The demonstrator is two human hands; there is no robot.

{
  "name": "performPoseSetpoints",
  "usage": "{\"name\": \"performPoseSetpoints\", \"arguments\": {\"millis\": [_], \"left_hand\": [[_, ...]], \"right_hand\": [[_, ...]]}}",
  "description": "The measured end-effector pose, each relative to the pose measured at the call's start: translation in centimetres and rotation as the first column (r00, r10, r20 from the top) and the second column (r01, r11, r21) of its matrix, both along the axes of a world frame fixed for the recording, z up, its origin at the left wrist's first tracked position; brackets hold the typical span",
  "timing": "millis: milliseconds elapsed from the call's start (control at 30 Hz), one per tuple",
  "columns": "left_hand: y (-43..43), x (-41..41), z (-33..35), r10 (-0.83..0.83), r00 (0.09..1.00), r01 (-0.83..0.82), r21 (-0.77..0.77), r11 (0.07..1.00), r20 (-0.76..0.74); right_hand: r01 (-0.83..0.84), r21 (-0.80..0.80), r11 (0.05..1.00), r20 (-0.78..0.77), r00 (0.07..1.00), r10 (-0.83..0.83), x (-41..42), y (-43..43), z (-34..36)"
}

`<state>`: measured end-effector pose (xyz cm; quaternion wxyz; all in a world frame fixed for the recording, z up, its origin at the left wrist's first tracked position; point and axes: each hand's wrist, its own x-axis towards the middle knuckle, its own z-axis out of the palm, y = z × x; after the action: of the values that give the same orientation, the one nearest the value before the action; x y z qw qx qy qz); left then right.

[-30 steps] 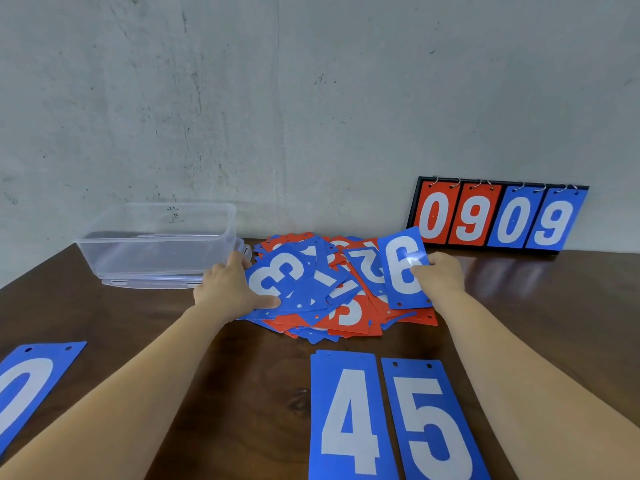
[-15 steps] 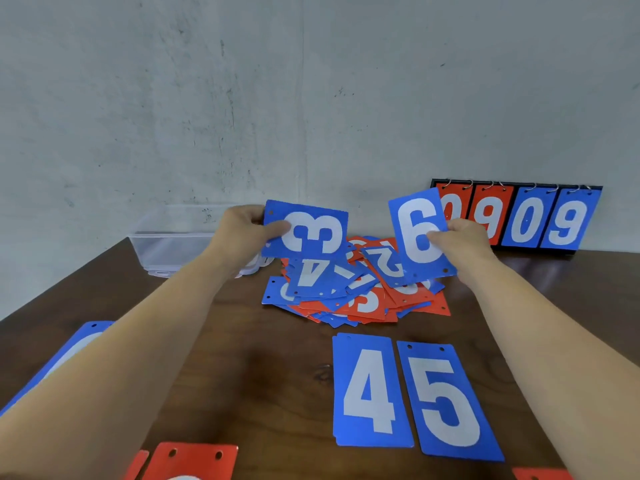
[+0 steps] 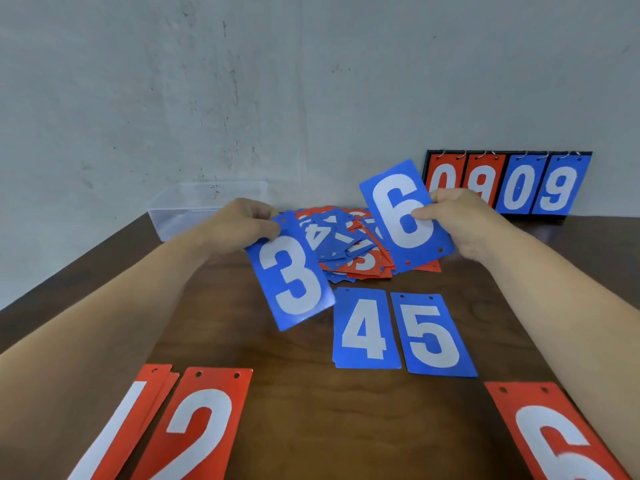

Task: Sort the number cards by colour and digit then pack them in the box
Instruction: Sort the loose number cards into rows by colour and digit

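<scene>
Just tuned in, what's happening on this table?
A person is sorting number cards. The left hand holds a blue 3 card and the right hand a blue 6 card, both lifted near the mixed pile. A blue 4 and blue 5 lie side by side on the table, with red 1, red 2 and red 6 nearer. The clear box sits back left.

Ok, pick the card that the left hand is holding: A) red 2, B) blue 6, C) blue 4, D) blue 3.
D: the left hand pinches the blue 3 card by its top corner, while the right hand holds the blue 6 card.
</scene>
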<state>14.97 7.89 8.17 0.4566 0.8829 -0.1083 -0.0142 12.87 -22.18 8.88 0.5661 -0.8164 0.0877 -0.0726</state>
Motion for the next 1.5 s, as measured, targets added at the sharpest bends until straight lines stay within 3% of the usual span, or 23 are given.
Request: {"name": "performPoseSetpoints", "arguments": {"millis": [133,333,533,767,933,1033,1233,1500], "left_hand": [[-0.3,0.1,-1.2,-0.06,0.996,0.062,0.026,0.998,-0.066],[-1.1,1.0,-3.1,-0.156,0.971,0.191,0.195,0.962,-0.182],[-2.3,1.6,-6.2,-0.16,0.973,0.199,0.25,0.948,-0.166],[-1.8,1.4,-8.9,-0.136,0.988,0.081,0.509,0.857,0.072],[-2.7,0.0,-8.3,-0.139,0.959,0.0,0.491,0.871,0.246],[-3.3,-0.5,-8.2,-0.162,0.956,0.033,0.456,0.889,0.247],[-3.6,-1.5,-9.0,-0.255,0.964,0.188,0.501,0.845,0.069],[-2.4,-2.5,-10.3,-0.295,0.95,0.209,0.498,0.842,0.1]], "right_hand": [[-0.03,0.111,0.993,-0.08,0.996,0.039,-2.5,0.1,-0.9],[-0.035,0.201,0.979,-0.183,0.98,0.073,-5.1,0.2,-3.0],[0.023,0.242,0.97,-0.203,0.979,0.028,-6.4,-0.6,-4.0],[0.147,0.058,0.988,-0.207,0.969,-0.132,-8.6,-4.4,-4.6],[0.206,-0.007,0.979,-0.221,0.954,-0.202,-9.5,-7.2,-5.0],[0.216,-0.068,0.974,-0.23,0.946,-0.226,-9.5,-8.1,-5.8],[0.211,-0.266,0.941,-0.232,0.933,-0.275,-8.8,-8.8,-7.7],[0.085,-0.655,0.751,-0.229,0.925,-0.304,-9.0,-8.4,-8.4]]}}
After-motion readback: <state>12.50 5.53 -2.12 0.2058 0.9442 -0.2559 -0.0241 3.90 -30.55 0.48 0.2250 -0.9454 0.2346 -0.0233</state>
